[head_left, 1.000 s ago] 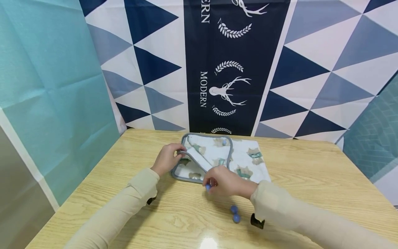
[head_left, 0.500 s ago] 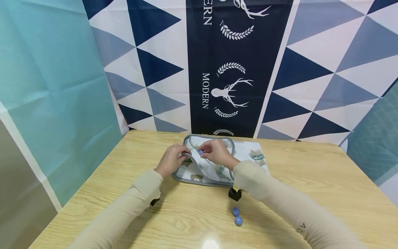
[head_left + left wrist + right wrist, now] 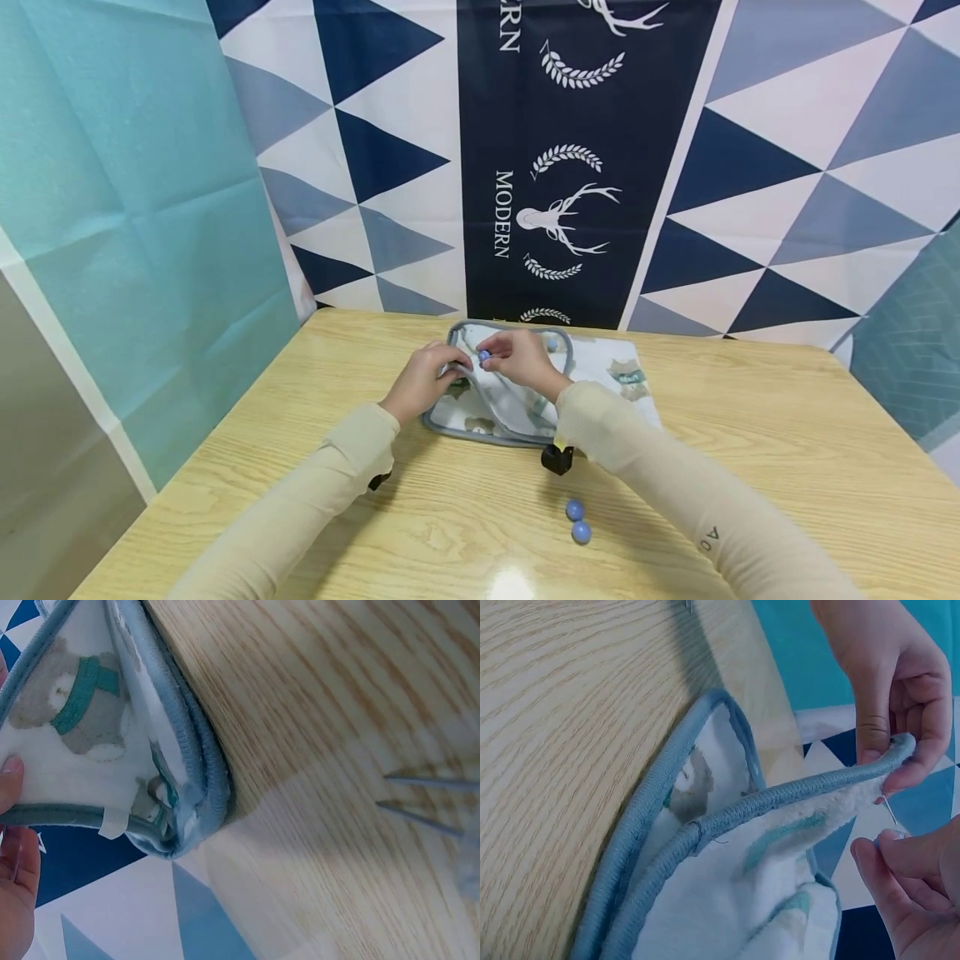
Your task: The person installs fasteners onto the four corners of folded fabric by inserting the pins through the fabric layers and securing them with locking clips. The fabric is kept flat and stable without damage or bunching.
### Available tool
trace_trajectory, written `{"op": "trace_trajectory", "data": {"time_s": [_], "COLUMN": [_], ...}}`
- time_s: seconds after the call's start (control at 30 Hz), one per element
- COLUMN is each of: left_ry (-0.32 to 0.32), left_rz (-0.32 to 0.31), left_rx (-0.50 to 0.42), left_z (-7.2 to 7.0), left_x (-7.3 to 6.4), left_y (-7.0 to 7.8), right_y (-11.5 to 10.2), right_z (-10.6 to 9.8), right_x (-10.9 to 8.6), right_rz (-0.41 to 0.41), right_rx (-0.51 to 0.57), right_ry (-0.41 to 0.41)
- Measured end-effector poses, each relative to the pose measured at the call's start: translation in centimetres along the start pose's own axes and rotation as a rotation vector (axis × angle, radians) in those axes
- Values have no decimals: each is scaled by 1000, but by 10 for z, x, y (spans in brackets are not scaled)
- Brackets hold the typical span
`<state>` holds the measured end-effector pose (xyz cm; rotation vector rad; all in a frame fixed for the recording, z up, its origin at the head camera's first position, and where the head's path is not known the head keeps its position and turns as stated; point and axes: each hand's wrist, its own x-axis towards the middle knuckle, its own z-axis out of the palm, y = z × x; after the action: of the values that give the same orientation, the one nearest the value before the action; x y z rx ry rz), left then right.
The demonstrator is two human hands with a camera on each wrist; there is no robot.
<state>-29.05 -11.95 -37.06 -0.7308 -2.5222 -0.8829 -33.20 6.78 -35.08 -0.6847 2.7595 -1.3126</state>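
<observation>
A white cloth (image 3: 517, 400) with a bear print and grey-blue bound edges lies folded over at the back of the table. My left hand (image 3: 420, 382) pinches the bound edge (image 3: 795, 791) of its raised upper layer between thumb and fingers. Just right of it, my right hand (image 3: 521, 358) pinches a small blue round-headed pin (image 3: 484, 356). In the right wrist view, the thin metal shaft (image 3: 889, 810) points from those fingertips to the lifted corner. Another blue head (image 3: 552, 343) shows on the cloth near its far right corner.
Two blue round heads (image 3: 577, 521) lie together on the wooden table (image 3: 420, 517), nearer the front. A patterned curtain (image 3: 405, 167) hangs along the table's back edge, and a teal sheet (image 3: 150, 233) stands at the left. The cloth's unfolded part (image 3: 626, 375) extends rightward.
My right hand has carried the blue pin from the cloth's front edge up and back to the raised corner by my left hand. The left hand keeps its pinch.
</observation>
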Motion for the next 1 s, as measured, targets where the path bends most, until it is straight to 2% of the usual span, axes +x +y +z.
{"op": "trace_trajectory", "data": {"time_s": [0.23, 0.63, 1.0], "left_ry": [-7, -22, -17], "left_rz": [-9, -19, -14], "left_rx": [-6, -10, 1], "left_z": [0, -1, 0], "left_x": [2, 2, 0], "left_y": [1, 2, 2], "right_y": [-1, -4, -4], "right_z": [2, 2, 3], "right_x": [-1, -2, -5], "right_rz": [3, -17, -102], "right_rx": [43, 41, -25], "right_ry": [0, 27, 49]}}
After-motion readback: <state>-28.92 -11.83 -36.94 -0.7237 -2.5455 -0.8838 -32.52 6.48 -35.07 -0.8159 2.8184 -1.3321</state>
